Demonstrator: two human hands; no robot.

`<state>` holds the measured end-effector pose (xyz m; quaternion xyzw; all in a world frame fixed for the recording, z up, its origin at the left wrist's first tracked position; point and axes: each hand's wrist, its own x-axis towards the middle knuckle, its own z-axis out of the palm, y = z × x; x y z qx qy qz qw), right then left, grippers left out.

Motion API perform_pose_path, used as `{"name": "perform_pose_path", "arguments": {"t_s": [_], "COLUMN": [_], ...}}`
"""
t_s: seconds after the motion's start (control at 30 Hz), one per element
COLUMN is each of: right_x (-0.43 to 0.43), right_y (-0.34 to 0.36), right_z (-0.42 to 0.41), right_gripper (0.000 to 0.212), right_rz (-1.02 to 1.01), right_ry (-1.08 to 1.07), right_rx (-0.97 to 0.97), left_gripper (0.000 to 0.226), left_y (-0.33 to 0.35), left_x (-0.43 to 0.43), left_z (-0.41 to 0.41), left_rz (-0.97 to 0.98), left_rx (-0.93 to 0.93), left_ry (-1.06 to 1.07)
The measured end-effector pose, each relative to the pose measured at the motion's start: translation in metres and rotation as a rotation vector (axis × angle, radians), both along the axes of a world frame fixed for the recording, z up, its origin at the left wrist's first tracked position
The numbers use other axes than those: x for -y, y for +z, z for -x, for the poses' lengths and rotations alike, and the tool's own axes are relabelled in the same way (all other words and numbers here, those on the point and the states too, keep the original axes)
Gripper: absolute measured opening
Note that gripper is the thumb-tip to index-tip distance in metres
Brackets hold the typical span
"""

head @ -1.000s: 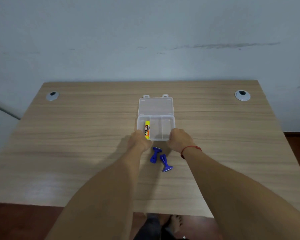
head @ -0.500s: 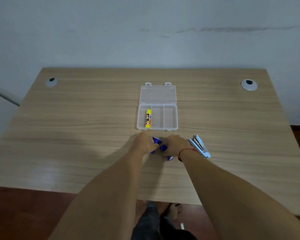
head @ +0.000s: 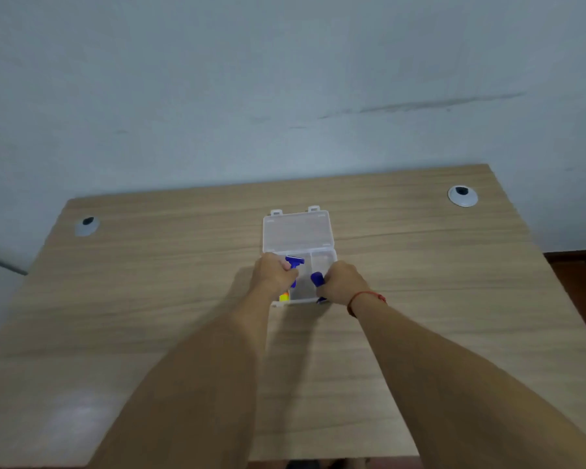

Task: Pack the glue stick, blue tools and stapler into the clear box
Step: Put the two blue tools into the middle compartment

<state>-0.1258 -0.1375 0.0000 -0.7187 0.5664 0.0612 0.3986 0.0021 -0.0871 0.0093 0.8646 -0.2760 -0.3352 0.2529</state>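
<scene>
From the head view, you have both hands over the clear box, which sits open on the bench with its lid laid flat at 12 o'clock from the tray. That flat lid leaves the compartments free from above, which is why you can come straight down with both hands at once.

Your left hand closes a narrow grip on one blue tool; its flat head pokes out at 1 o'clock from your knuckles, over the tray's middle compartment. Your right hand curls shut on the second blue tool, whose rounded end shows at 9 o'clock from that fist, with a sliver of blue also peeking below the hand near the tray's front wall. Holding one tool per hand looks meant to seat both in a single pass.

The glue stick lies in the tray's left compartment, only its yellow-orange end showing at 5 o'clock from your left hand, beneath the wrist. It seems clear of the tool above it, though your hand hides most of it, so the gap cannot be judged.

The stapler is not visible here. By my reckoning you are mid-placement: glue stick packed, blue tools about to go down, stapler yet to come.
</scene>
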Motion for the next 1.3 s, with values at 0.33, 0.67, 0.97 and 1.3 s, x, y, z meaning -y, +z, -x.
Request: {"name": "perform_pose_path", "arguments": {"t_s": [0.33, 0.67, 0.97, 1.3], "right_x": [0.007, 0.005, 0.013, -0.009], "right_y": [-0.018, -0.019, -0.010, -0.009], "right_z": [-0.031, -0.042, -0.013, -0.009], "right_gripper": [0.023, 0.025, 0.024, 0.019], "right_rz": [-0.011, 0.099, 0.075, 0.035], "right_ry": [-0.091, -0.079, -0.130, 0.177], "right_rx": [0.039, -0.060, -0.003, 0.022], "left_gripper": [0.020, 0.016, 0.021, 0.015], "left_y": [-0.024, -0.030, -0.025, -0.032], "left_x": [0.034, 0.025, 0.006, -0.005], "left_z": [-0.013, -0.024, -0.024, -0.015], "left_rz": [-0.061, -0.012, 0.065, 0.044], "left_rx": [0.027, 0.012, 0.069, 0.041], "left_ry": [-0.114, -0.120, -0.110, -0.136]}}
